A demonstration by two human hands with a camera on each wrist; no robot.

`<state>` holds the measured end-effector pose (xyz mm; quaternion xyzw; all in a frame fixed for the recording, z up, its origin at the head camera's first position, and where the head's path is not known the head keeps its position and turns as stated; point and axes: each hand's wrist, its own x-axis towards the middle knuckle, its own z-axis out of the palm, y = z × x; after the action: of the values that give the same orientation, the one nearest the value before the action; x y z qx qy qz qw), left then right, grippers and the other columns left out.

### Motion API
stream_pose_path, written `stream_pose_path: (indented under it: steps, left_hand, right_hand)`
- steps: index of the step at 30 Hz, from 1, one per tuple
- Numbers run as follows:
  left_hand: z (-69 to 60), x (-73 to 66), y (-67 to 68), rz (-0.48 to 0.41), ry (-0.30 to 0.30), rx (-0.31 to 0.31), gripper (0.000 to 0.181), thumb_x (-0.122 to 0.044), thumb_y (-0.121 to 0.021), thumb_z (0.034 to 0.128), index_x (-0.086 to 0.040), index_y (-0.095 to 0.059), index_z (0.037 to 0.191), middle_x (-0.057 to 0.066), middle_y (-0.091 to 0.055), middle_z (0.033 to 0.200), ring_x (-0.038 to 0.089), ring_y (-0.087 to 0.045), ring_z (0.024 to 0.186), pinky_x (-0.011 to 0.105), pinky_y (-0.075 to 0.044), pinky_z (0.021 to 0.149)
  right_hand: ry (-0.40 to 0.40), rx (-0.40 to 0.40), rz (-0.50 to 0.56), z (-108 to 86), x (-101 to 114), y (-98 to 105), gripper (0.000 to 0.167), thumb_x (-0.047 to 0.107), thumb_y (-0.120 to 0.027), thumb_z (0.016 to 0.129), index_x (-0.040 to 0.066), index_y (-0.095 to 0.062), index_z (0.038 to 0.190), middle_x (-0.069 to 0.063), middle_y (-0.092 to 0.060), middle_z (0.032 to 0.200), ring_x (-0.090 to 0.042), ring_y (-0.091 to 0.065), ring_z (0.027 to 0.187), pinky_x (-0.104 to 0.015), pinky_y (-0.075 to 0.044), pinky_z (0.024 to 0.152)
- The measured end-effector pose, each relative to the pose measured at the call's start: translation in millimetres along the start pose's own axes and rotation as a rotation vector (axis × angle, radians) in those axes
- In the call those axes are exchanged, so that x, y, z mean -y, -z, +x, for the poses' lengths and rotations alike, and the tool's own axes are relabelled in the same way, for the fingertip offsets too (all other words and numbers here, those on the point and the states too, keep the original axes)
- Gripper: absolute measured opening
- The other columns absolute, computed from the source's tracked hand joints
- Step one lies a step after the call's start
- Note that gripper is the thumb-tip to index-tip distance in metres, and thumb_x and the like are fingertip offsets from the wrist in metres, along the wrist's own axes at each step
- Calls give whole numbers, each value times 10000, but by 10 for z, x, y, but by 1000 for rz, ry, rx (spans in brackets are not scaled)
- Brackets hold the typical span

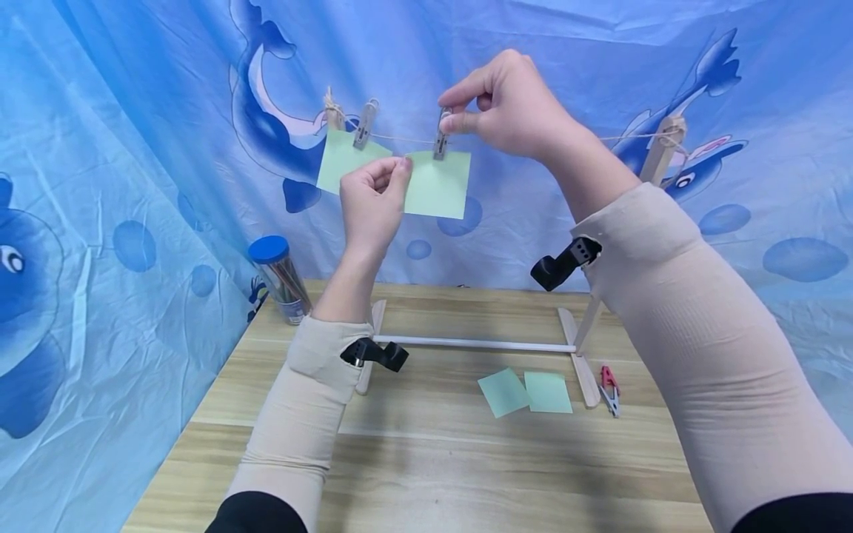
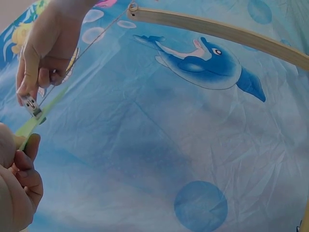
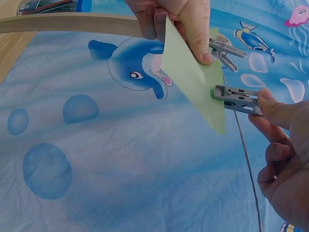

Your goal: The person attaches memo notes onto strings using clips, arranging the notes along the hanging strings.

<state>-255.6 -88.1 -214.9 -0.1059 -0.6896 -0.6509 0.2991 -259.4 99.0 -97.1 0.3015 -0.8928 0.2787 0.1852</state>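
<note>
My right hand (image 1: 516, 107) pinches the handles of a grey clothespin (image 1: 440, 137) between thumb and fingertips. Its jaws sit over the string (image 1: 406, 138) and the top edge of a green paper sheet (image 1: 436, 189). With thumb and fingers, my left hand (image 1: 375, 196) pinches that sheet by its upper left corner. To the left, a second grey clothespin (image 1: 363, 124) holds another green sheet (image 1: 343, 164) on the string. In the right wrist view the clothespin (image 3: 236, 96) meets the paper (image 3: 193, 72) at its edge.
Two green sheets (image 1: 549, 392) lie on the wooden table, beside a red clothespin (image 1: 609, 379) and a grey one (image 1: 609, 402). A blue-lidded jar (image 1: 280, 277) of sticks stands back left. The string hangs from wooden posts (image 1: 660, 155) joined low down by a white rod (image 1: 473, 343).
</note>
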Motion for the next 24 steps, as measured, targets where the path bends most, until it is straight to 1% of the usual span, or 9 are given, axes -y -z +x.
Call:
stream_pose_path:
  steps: [5,7,9,11,13,15,16,19,24]
  left_hand:
    - [-11,15,19,10,-8,-23,224,-225,-719,962,-17,-782,1017,70,-730,834,108,-558,631,217,-453,535]
    - [-24,22,29,37,-37,-53,250,-278,-732,949,-47,-790,1025,68,-749,867,113,-569,602,216,-465,518]
    - [-51,26,41,98,-118,-108,283,-330,-731,946,-69,-795,1035,50,-765,894,115,-554,543,211,-448,485]
    - [-91,41,51,174,-247,-189,286,-339,-723,953,-71,-796,1023,44,-767,903,117,-525,508,197,-424,485]
    - [-142,65,65,251,-399,-275,271,-305,-703,972,-50,-793,988,54,-762,891,115,-493,496,191,-381,497]
    - [-193,101,80,291,-526,-335,249,-245,-681,982,-23,-785,938,83,-742,844,117,-454,485,192,-349,500]
    - [-217,119,88,292,-569,-351,236,-215,-676,978,-16,-782,908,95,-726,811,117,-443,488,193,-337,508]
    - [-270,169,111,275,-640,-366,222,-173,-667,961,-11,-779,860,105,-697,738,125,-425,469,193,-319,502]
    - [-307,238,139,241,-664,-360,213,-165,-669,944,-23,-785,836,102,-689,702,141,-408,454,194,-305,495]
  right_hand:
    - [40,28,-9,-2,-20,-6,304,277,-715,958,150,-740,1233,-12,-725,1122,-134,-293,551,-265,-271,534]
    - [53,33,-10,0,-26,-12,314,282,-713,960,151,-734,1245,-31,-717,1035,-137,-287,546,-268,-270,530]
    - [68,36,-10,7,-32,-23,321,282,-713,961,148,-732,1251,-21,-712,1015,-143,-296,546,-272,-275,531]
    - [79,46,-9,14,-35,-36,327,282,-712,962,148,-727,1260,-13,-708,1002,-143,-316,552,-275,-288,538]
    - [83,61,-3,18,-37,-50,335,280,-715,960,147,-723,1267,-20,-711,1000,-138,-347,562,-276,-303,548]
    - [80,81,6,20,-35,-61,341,279,-716,959,145,-719,1272,4,-716,1055,-132,-389,596,-273,-324,567]
    - [77,87,13,21,-35,-67,343,276,-719,957,142,-719,1272,-5,-718,1061,-132,-410,619,-272,-333,579]
    - [65,101,27,21,-34,-77,356,276,-723,953,130,-715,1277,-21,-713,1093,-137,-483,724,-265,-372,628]
    - [54,109,22,15,-44,-80,385,294,-725,951,123,-702,1295,-15,-698,1191,-112,-565,892,-255,-448,738]
